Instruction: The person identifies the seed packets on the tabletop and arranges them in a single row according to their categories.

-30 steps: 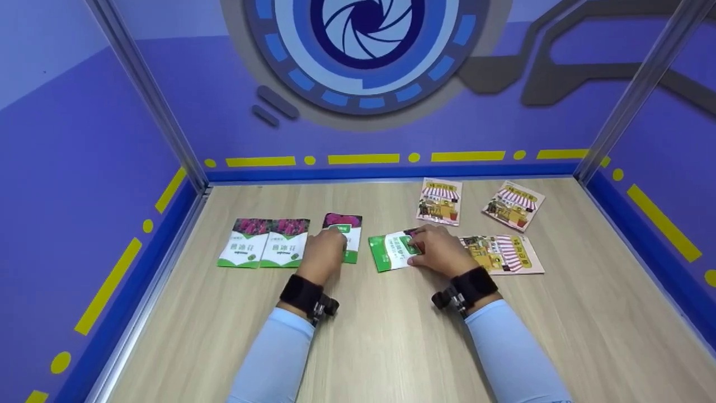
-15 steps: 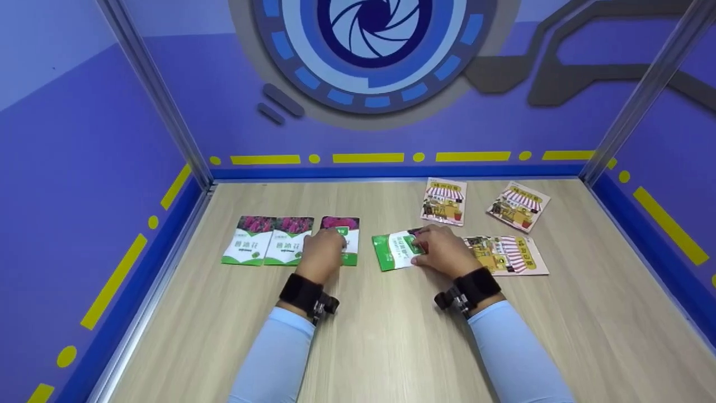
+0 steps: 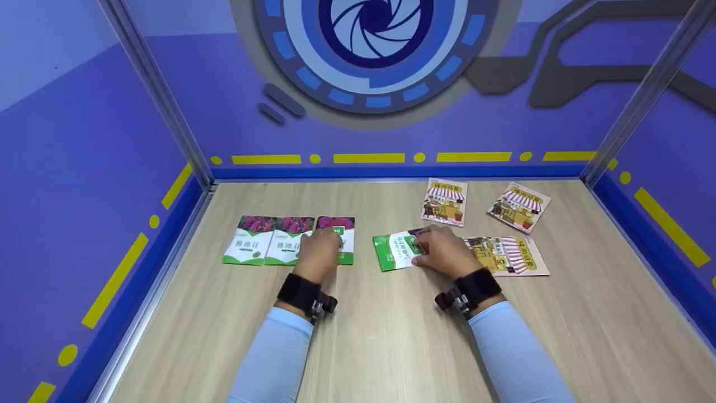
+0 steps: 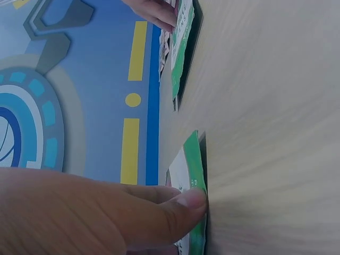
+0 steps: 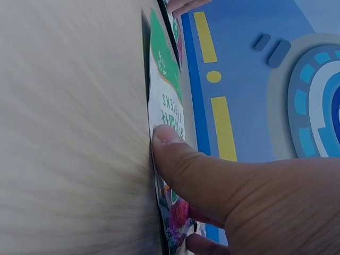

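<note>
My left hand (image 3: 320, 252) grips a green-and-white seed packet (image 3: 347, 246) with magenta flowers, which lies almost flat on the table. In the left wrist view the thumb (image 4: 180, 210) presses the packet's near green edge; the other fingertips are mostly hidden. My right hand (image 3: 446, 251) holds another green-and-white seed packet (image 3: 394, 252) turned sideways, its thumb (image 5: 172, 151) on the near long edge. Left of my left hand lie two matching white packets with pink flowers, the outer one (image 3: 244, 245) beside the inner one (image 3: 284, 243).
Pink shop-picture packets lie at the right: one (image 3: 444, 202) near the back wall, one tilted (image 3: 519, 207), and more (image 3: 520, 256) lying sideways, partly behind my right hand. Purple walls (image 3: 380, 134) enclose the wooden table (image 3: 380, 347) at the back and sides.
My left hand has slid its seed packet left, narrowing the gap to the pink-flower packets. The right hand keeps its hold in place. The head view has shifted slightly.
</note>
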{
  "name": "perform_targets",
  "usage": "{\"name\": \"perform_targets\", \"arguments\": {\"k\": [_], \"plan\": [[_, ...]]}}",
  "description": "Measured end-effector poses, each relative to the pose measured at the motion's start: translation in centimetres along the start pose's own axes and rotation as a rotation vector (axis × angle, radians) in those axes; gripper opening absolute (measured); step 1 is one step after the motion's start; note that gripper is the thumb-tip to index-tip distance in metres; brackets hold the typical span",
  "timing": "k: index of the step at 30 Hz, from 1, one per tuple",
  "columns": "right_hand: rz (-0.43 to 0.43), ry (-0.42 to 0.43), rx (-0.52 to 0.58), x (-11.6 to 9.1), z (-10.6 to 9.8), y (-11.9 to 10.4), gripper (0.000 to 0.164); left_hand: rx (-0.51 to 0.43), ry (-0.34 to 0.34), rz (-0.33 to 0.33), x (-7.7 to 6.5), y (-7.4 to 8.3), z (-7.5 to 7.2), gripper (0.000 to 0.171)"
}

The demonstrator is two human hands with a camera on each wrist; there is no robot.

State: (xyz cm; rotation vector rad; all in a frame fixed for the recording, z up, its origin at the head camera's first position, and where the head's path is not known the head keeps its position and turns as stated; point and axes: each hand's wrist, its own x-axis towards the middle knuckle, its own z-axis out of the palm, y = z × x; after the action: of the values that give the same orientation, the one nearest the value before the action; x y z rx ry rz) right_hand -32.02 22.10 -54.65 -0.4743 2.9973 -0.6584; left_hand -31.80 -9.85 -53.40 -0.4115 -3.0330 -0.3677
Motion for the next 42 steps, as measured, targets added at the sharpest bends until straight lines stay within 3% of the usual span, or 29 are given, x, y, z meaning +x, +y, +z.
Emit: {"name": "perform_targets", "arguments": {"k": [13,22,24,28,32,36,42], "plan": [[-0.052,-0.015,-0.128,-0.2,-0.2,-0.4,0.043,0.002,-0.017,-0.01,-0.4,-0.2,-0.2,0.025],[-0.035,0.059,-0.178,-0.3,-0.7,-1.6,0.025,0.003,-0.027,-0.022,-0.5,-0.5,-0.4,0.025],[-0.027,0.054,-0.183,-0.4,-0.8,-2.2,0.029,0.002,-0.034,-0.024,-0.5,-0.5,-0.4,0.025],[0.003,-0.01,-0.179,-0.7,-0.7,-3.2,0.055,-0.007,-0.039,-0.028,-0.5,-0.4,-0.5,0.026],[-0.004,-0.057,-0.191,-0.8,-0.2,-3.7,0.069,-0.012,-0.034,-0.023,-0.5,-0.4,-0.5,0.026],[-0.046,-0.058,-0.224,-0.6,0.4,-3.8,0.069,0.01,-0.038,-0.012,-0.6,-0.3,-0.6,0.028],[-0.022,-0.042,-0.207,-0.5,0.9,-3.9,0.049,0.019,-0.052,-0.012,-0.7,0.0,-0.7,0.026]]}}
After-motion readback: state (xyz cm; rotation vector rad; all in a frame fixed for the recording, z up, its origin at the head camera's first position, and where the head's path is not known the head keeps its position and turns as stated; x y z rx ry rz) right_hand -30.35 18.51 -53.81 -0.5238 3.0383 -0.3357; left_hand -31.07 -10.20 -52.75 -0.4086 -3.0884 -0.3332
